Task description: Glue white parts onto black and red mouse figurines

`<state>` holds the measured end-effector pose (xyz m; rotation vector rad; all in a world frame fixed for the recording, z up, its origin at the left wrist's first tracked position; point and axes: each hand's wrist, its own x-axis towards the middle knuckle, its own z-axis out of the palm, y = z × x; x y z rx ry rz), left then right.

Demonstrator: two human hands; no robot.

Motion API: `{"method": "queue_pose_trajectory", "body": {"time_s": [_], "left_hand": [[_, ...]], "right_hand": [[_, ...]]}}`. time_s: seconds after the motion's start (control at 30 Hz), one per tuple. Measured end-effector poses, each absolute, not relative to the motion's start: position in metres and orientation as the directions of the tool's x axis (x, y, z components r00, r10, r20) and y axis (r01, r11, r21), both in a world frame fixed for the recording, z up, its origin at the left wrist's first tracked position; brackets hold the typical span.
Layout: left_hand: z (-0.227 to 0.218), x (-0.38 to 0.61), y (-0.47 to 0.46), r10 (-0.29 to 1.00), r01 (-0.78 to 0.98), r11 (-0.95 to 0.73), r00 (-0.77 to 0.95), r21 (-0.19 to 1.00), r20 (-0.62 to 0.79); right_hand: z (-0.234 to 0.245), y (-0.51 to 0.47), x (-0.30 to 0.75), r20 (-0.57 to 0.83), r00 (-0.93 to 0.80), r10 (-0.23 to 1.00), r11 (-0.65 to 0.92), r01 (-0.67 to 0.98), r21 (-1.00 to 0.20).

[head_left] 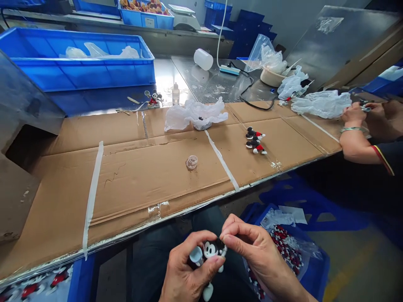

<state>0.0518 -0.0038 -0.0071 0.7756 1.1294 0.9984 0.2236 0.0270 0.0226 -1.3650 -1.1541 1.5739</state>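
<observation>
Below the table edge, over my lap, both hands hold one small cartoon mouse figurine (211, 250) with a black head, white face and pale feet. My left hand (185, 272) is wrapped round its body, thumb across the front. My right hand (252, 247) pinches the top of its head with fingertips closed. Two finished mouse figurines (255, 140) with red shorts lie on the cardboard-covered table (132, 176). A small clear cup (192, 162) stands at the table's middle.
A crumpled plastic bag (195, 114) lies beyond the cup, with a glue bottle (175, 93) and another figurine (153, 100) behind. A blue crate (78, 63) sits far left. A blue bin of figurines (286, 247) is by my right knee. Another person's hands (355, 115) work at right.
</observation>
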Motion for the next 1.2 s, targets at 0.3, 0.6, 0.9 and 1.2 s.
{"method": "queue_pose_trajectory", "body": {"time_s": [0.3,0.6,0.9,1.2], "left_hand": [[-0.003,0.050,-0.003,0.874,-0.330,0.482,0.107,0.812,-0.475],[0.006,0.053,0.000,0.861,-0.318,0.504,0.119,0.803,-0.494],[0.010,0.050,0.001,0.845,-0.299,0.533,0.148,0.792,-0.513],[0.005,0.049,-0.004,0.901,-0.245,0.431,0.075,0.868,-0.427]], "right_hand": [[0.022,0.030,0.216,-0.433,-0.120,0.893,-0.448,-0.165,-0.879],[0.014,0.023,0.213,-0.377,-0.154,0.913,-0.401,-0.183,-0.898],[0.011,0.018,0.208,-0.322,-0.208,0.924,-0.363,-0.209,-0.908],[0.011,0.022,0.210,-0.257,-0.252,0.933,-0.298,-0.141,-0.944]]}}
